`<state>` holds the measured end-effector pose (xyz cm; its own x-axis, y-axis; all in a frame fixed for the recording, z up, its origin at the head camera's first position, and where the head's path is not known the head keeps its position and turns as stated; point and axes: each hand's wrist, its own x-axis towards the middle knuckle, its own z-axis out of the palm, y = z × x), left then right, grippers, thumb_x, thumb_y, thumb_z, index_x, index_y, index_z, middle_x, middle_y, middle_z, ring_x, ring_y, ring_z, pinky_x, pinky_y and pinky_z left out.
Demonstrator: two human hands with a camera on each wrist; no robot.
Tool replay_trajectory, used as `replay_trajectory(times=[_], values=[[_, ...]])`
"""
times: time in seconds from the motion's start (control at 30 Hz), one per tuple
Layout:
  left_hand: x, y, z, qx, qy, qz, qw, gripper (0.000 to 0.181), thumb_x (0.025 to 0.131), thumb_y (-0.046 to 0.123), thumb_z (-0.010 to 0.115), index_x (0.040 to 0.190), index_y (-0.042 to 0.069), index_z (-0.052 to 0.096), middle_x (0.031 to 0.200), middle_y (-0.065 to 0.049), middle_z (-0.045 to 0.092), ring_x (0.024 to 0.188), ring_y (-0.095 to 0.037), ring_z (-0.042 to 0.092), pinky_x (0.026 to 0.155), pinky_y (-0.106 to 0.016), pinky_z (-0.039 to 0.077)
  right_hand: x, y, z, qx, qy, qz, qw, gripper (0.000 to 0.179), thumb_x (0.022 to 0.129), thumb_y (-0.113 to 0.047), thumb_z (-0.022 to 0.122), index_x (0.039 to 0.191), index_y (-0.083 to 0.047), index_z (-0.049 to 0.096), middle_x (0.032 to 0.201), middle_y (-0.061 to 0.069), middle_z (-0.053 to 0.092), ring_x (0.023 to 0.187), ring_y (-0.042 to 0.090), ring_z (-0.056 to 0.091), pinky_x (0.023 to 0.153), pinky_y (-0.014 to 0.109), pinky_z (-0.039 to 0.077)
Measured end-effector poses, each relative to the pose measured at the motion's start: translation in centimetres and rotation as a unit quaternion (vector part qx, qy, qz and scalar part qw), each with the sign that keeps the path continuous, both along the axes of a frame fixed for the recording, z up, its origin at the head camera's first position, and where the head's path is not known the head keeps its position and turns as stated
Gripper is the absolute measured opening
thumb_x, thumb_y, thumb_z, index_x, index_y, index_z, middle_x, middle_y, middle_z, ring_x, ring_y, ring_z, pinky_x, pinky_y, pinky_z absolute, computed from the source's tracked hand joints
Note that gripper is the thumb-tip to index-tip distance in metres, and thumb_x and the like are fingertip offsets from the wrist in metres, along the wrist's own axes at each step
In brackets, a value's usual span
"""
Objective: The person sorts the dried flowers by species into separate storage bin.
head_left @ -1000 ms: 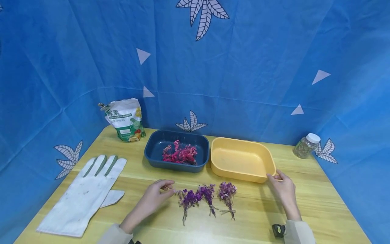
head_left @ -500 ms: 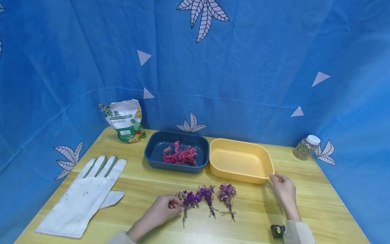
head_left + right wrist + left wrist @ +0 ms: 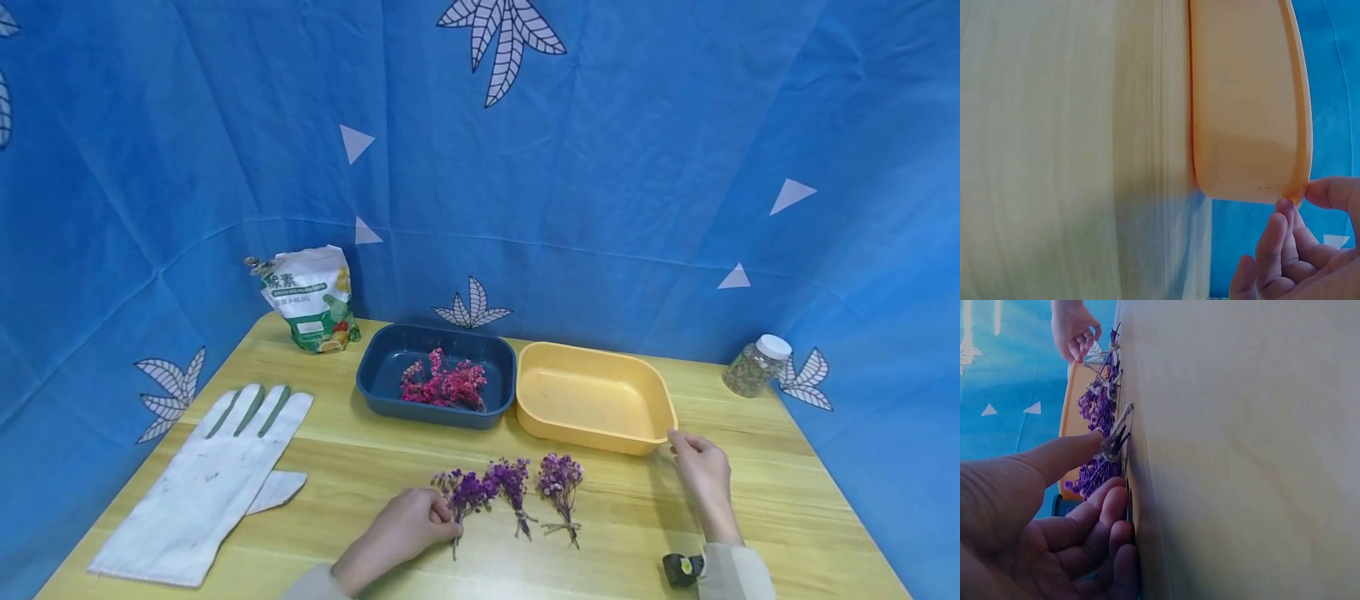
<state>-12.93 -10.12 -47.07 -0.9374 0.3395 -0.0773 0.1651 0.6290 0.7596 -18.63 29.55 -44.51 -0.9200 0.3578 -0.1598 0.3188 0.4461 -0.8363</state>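
Observation:
My left hand (image 3: 405, 527) is at the leftmost bunch of purple dried flowers (image 3: 468, 490), thumb and fingers curled about its twine-tied stems. In the left wrist view, the thumb touches near the twine (image 3: 1110, 449) and the fingers lie on the other side. Two more purple bunches, a middle one (image 3: 512, 481) and a right one (image 3: 559, 477), lie beside it on the table. My right hand (image 3: 703, 475) pinches the near right corner of a yellow plastic tray (image 3: 596, 398); thumb and fingertips meet its rim in the right wrist view.
Left of the yellow tray stands a dark blue tray (image 3: 390, 392) with pink dried flowers (image 3: 444, 382) inside. A white glove (image 3: 198, 483) lies at the left. A fertiliser bag (image 3: 311, 298) and a lidded jar (image 3: 756, 365) stand toward the back, before a blue cloth.
My left hand has moved right and toward me, closing in on the leftmost purple bunch's stems. The yellow tray has shifted slightly left, with my right hand staying at its corner.

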Motion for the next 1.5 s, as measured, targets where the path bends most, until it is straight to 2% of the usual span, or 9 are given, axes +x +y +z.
replay_trajectory(times=[0.17, 0.33, 0.67, 0.77, 0.93, 1.03, 1.2, 1.43, 1.5], values=[[0.1, 0.4, 0.1, -0.026, 0.013, 0.013, 0.9995, 0.021, 0.075, 0.029, 0.077, 0.073, 0.013, 0.064, 0.073, 0.008, 0.060, 0.063, -0.005, 0.050, 0.060, -0.025, 0.043, 0.0, 0.0, -0.2, -0.004, 0.004, -0.012, 0.9999, 0.064, 0.098, -0.044, 0.042, 0.130, 0.011, 0.047, 0.124, 0.029, 0.054, 0.114, 0.042, 0.051, 0.093, 0.051, 0.043], [0.1, 0.8, 0.1, -0.027, 0.027, 0.014, 0.9992, 0.012, 0.076, 0.020, 0.075, 0.074, 0.012, 0.065, 0.068, 0.008, 0.058, 0.060, -0.004, 0.048, 0.058, -0.024, 0.042, -0.1, 0.1, -0.3, 0.004, 0.010, -0.018, 0.9998, 0.063, 0.098, -0.044, 0.042, 0.129, 0.011, 0.048, 0.122, 0.028, 0.056, 0.112, 0.040, 0.053, 0.090, 0.047, 0.045], [0.1, 0.6, 0.2, -0.002, 0.011, 0.026, 0.9996, 0.007, 0.078, 0.008, 0.070, 0.082, 0.006, 0.066, 0.069, 0.005, 0.059, 0.062, -0.006, 0.052, 0.058, -0.022, 0.045, 0.0, 0.2, -0.4, 0.006, 0.007, -0.010, 0.9999, 0.066, 0.097, -0.046, 0.041, 0.129, 0.012, 0.047, 0.121, 0.028, 0.056, 0.112, 0.041, 0.053, 0.091, 0.048, 0.044], [0.2, 0.4, 0.3, 0.009, 0.025, 0.029, 0.9992, 0.006, 0.077, 0.008, 0.069, 0.082, 0.007, 0.066, 0.069, 0.006, 0.058, 0.061, -0.005, 0.051, 0.058, -0.021, 0.045, 0.0, 0.2, -0.4, 0.005, 0.007, -0.010, 0.9999, 0.067, 0.097, -0.047, 0.041, 0.129, 0.012, 0.047, 0.121, 0.028, 0.056, 0.112, 0.041, 0.052, 0.092, 0.049, 0.044], [0.0, 0.2, 0.8, 0.041, 0.076, 0.028, 0.9959, 0.006, 0.076, 0.006, 0.069, 0.082, 0.006, 0.066, 0.069, 0.007, 0.058, 0.060, -0.001, 0.049, 0.056, -0.018, 0.044, 0.0, 0.2, -0.5, 0.004, 0.007, -0.011, 0.9999, 0.067, 0.097, -0.048, 0.041, 0.129, 0.011, 0.047, 0.120, 0.027, 0.056, 0.112, 0.041, 0.052, 0.091, 0.049, 0.044], [-0.4, 0.3, 1.2, 0.063, 0.093, 0.030, 0.9933, 0.007, 0.077, 0.005, 0.069, 0.084, 0.005, 0.067, 0.071, 0.006, 0.060, 0.062, 0.001, 0.051, 0.058, -0.018, 0.046, 0.0, 0.2, -0.4, 0.006, 0.005, -0.011, 0.9999, 0.066, 0.097, -0.047, 0.041, 0.129, 0.011, 0.048, 0.120, 0.027, 0.056, 0.111, 0.039, 0.053, 0.088, 0.046, 0.045], [-1.5, 1.2, 2.3, 0.091, 0.094, 0.034, 0.9908, 0.011, 0.079, 0.005, 0.069, 0.090, 0.002, 0.067, 0.074, 0.004, 0.062, 0.065, -0.001, 0.053, 0.061, -0.018, 0.049, 0.0, 0.3, -0.4, 0.007, 0.002, -0.013, 0.9999, 0.065, 0.097, -0.047, 0.041, 0.128, 0.009, 0.049, 0.120, 0.026, 0.057, 0.109, 0.037, 0.055, 0.084, 0.040, 0.047], [-3.7, 3.4, 3.6, 0.091, 0.118, 0.043, 0.9879, 0.014, 0.079, 0.008, 0.069, 0.092, 0.002, 0.068, 0.075, 0.002, 0.064, 0.066, -0.004, 0.056, 0.063, -0.018, 0.048, 0.0, 0.2, -0.5, 0.007, 0.006, -0.015, 0.9998, 0.064, 0.097, -0.047, 0.041, 0.127, 0.009, 0.050, 0.119, 0.026, 0.057, 0.108, 0.036, 0.054, 0.082, 0.037, 0.047], [-4.5, 4.0, 3.8, 0.089, 0.124, 0.043, 0.9874, 0.014, 0.080, 0.009, 0.069, 0.092, 0.003, 0.068, 0.076, 0.002, 0.064, 0.067, -0.005, 0.057, 0.064, -0.019, 0.048, -0.1, 0.2, -0.5, 0.010, 0.009, -0.017, 0.9998, 0.063, 0.097, -0.046, 0.042, 0.126, 0.009, 0.051, 0.118, 0.026, 0.058, 0.107, 0.035, 0.055, 0.078, 0.031, 0.047]])
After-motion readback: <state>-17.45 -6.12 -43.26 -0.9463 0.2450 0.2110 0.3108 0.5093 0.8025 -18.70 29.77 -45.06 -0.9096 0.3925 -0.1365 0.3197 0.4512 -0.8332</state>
